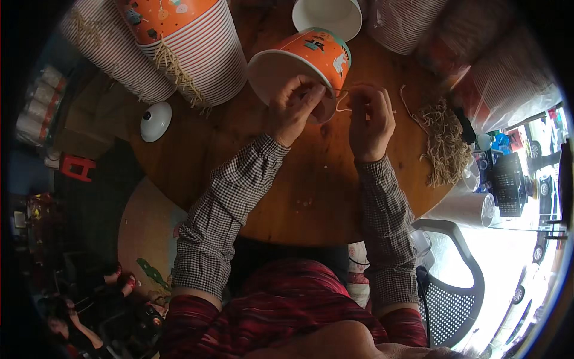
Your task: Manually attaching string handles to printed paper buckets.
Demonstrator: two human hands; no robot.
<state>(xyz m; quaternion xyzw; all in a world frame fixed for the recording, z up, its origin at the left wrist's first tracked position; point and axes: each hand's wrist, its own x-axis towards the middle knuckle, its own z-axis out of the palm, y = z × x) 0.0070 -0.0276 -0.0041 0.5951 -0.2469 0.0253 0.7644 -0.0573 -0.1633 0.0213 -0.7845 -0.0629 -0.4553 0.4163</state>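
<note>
An orange printed paper bucket (pixel 314 51) lies on its side on the round wooden table, its white open end turned toward me. My left hand (pixel 293 107) is closed at the bucket's near rim, thumb and fingers pinching at the edge. Just to the right, my right hand (pixel 372 122) pinches a thin tan string (pixel 342 107) that runs to the rim between both hands. Whether the string passes through a hole there is too small to tell. Behind this bucket lies another white-lined tub (pixel 326 17), touched by neither hand.
Tall stacks of nested buckets (pixel 191 60) with string bundles stand at the left. Plastic-wrapped stacks (pixel 502 87) stand at the right. A heap of tan strings (pixel 445 140) lies at the right edge, a white lid (pixel 156 121) at the left. A grey chair (pixel 457 299) is beside me.
</note>
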